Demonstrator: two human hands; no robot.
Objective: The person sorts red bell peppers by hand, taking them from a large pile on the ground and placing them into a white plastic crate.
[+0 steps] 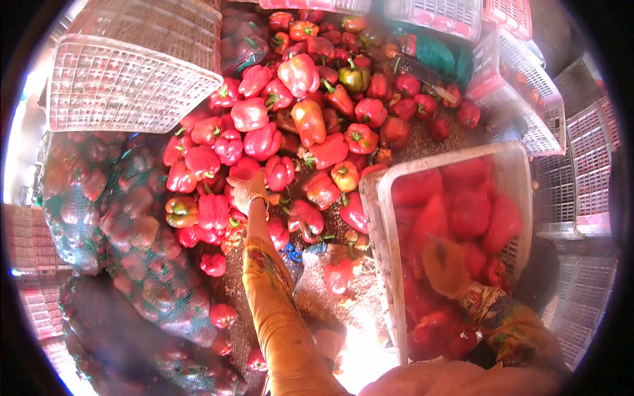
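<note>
My left hand [249,190] reaches into a heap of bell peppers on the floor. Its fingers are spread against the near side of a red bell pepper [244,167]; whether they bear on it is not clear. More red bell peppers [262,141] crowd around, with a few partly green or orange ones such as this bell pepper [308,123]. On the right, my right hand [446,267] is inside a pale plastic crate [386,218], over the red bell peppers [469,210] in it. That hand is blurred, and its fingers cannot be made out.
Full green mesh sacks [142,231] lie along the left. An upturned-looking lattice crate [125,82] stands at the upper left. More crates [522,86] line the right side. A knife-like blade [419,70] lies at the heap's far right. Loose peppers [223,315] dot the near floor.
</note>
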